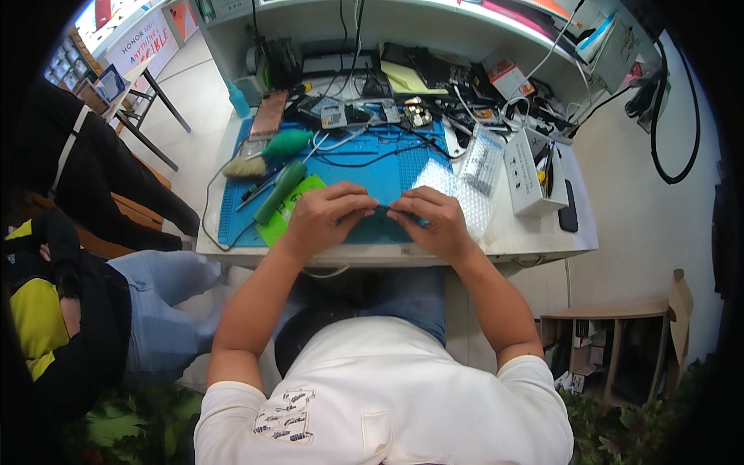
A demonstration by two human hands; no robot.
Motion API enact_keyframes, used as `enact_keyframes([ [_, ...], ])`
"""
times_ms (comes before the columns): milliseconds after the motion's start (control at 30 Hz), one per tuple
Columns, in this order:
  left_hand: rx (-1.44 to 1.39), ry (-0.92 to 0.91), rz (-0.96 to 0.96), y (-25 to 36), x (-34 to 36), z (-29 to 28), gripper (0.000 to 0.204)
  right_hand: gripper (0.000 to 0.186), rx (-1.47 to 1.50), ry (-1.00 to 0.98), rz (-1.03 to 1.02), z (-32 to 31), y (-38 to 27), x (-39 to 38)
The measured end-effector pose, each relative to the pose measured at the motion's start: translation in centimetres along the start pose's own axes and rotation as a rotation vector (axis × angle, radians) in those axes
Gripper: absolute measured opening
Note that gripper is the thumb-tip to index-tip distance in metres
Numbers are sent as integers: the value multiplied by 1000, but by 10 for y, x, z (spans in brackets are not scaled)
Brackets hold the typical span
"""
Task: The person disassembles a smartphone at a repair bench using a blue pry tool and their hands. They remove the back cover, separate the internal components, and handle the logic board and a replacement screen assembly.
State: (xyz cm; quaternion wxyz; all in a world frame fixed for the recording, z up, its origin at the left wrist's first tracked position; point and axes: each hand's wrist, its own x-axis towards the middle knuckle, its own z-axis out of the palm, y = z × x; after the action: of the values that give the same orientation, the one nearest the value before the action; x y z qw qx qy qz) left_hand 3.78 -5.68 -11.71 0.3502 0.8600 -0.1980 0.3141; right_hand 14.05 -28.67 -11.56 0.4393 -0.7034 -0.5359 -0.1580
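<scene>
Over the front part of a blue work mat (372, 180), my left hand (325, 218) and my right hand (435, 222) meet nearly fingertip to fingertip. Both are closed in a pinch around something small and dark between them, too small and covered to name. Beside my left hand lie a bright green card (271, 226) and a green-handled tool (280, 194) with a cord. A sheet of bubble wrap (457, 194) spreads just beyond and right of my right hand.
A green air blower (288, 143) and a brush (245, 167) lie at the mat's left. Phone parts (345, 115) and cables crowd the back. On the right stand a white box (535, 174) and a black phone (568, 205). Two people are at the left, one seated close by.
</scene>
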Motion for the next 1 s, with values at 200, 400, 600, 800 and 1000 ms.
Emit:
enact_keyframes([
  [200, -13, -7, -39, 3, 5, -3, 22, 19, -37, -28, 52, 2, -4, 2],
  [400, -10, 358, -382, -41, 27, -81, 23, 21, -55, 12, 35, 3, -5, -4],
  [600, 461, 70, -796, -162, 46, -159, 45, 23, 10, 72, 14, 13, -5, 0],
  [800, 681, -193, -993, -162, 90, -117, 63, 23, 20, 102, 30, 13, -6, -8],
  [1000, 681, -88, -970, -192, 78, -119, 53, 24, 47, 109, 5, 15, -7, -9],
])
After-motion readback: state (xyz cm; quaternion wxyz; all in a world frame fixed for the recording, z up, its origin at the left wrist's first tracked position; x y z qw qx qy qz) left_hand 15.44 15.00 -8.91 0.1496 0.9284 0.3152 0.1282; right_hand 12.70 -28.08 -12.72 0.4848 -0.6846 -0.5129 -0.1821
